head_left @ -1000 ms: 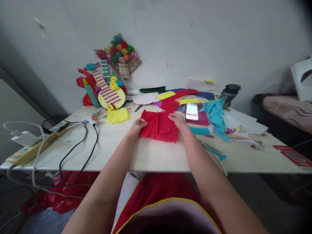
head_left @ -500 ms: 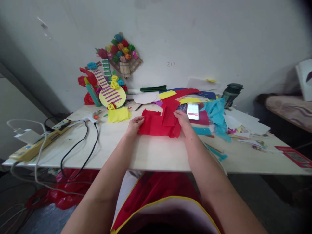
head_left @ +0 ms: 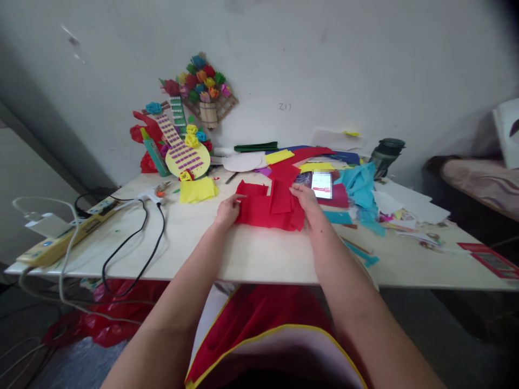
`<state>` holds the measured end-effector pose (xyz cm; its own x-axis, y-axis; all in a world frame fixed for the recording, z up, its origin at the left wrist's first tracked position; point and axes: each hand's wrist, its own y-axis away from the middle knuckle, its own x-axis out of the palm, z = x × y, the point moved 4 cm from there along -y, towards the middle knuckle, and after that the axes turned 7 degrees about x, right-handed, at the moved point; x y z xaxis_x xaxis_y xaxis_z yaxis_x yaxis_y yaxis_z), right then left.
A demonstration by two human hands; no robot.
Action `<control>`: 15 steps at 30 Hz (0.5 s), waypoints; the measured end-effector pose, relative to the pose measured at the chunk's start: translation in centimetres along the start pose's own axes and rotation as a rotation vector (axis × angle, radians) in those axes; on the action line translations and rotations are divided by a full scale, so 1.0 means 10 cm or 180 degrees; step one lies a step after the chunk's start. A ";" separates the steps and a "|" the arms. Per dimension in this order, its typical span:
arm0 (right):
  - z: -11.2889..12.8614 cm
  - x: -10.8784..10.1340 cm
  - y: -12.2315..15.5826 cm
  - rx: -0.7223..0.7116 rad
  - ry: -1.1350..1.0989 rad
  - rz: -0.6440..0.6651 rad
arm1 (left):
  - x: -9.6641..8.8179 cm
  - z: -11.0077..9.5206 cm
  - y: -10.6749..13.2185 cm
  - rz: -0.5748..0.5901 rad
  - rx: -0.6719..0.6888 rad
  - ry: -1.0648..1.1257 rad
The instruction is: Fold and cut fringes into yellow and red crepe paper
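A sheet of red crepe paper (head_left: 268,209), creased into folds, lies on the pale table (head_left: 251,254) in front of me. My left hand (head_left: 227,209) pinches its left edge with closed fingers. My right hand (head_left: 305,200) grips the paper's right side, fingers curled over the top fold. Just beyond my right hand a phone (head_left: 321,185) with a lit screen rests on dark red paper.
Yellow paper (head_left: 197,190), a paper guitar (head_left: 180,151), a flower craft (head_left: 205,89) on the wall, turquoise paper (head_left: 359,186), a dark bottle (head_left: 385,154), a glue gun (head_left: 152,195) with a black cord (head_left: 133,237), and a power strip (head_left: 60,237) at the left edge.
The red paper has been gathered narrower. My right hand shifted slightly right and up over the folds; my left hand moved in along the left edge.
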<state>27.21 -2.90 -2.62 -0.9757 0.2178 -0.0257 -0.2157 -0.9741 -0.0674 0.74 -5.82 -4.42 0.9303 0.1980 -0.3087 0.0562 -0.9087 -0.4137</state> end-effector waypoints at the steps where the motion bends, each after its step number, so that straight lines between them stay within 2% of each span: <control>1: 0.00 0.00 0.00 -0.0029 0.0014 -0.0007 | 0.00 -0.03 0.00 -0.0002 0.0076 -0.0334; 4: 0.00 0.00 -0.01 -0.0118 0.0135 -0.0043 | 0.03 -0.13 0.04 0.0027 0.0010 -0.0737; 7: -0.02 0.01 -0.02 -0.0133 0.0143 -0.0049 | 0.10 -0.21 0.09 0.0053 -0.0086 -0.0584; 9: -0.02 0.01 -0.04 -0.0156 0.0148 -0.0063 | 0.14 -0.25 0.11 0.0028 0.0011 -0.0585; 12: -0.03 -0.01 -0.06 -0.0267 0.0182 -0.0121 | 0.15 -0.24 0.11 0.0041 0.0069 -0.0622; 15: -0.04 -0.06 -0.07 -0.0218 0.0054 -0.0125 | 0.09 -0.16 0.07 0.0223 -0.0221 -0.0416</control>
<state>27.96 -2.28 -3.00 -0.9656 0.2572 -0.0385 -0.2499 -0.9586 -0.1367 2.18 -6.91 -3.63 0.8781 0.1752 -0.4453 0.0219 -0.9443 -0.3284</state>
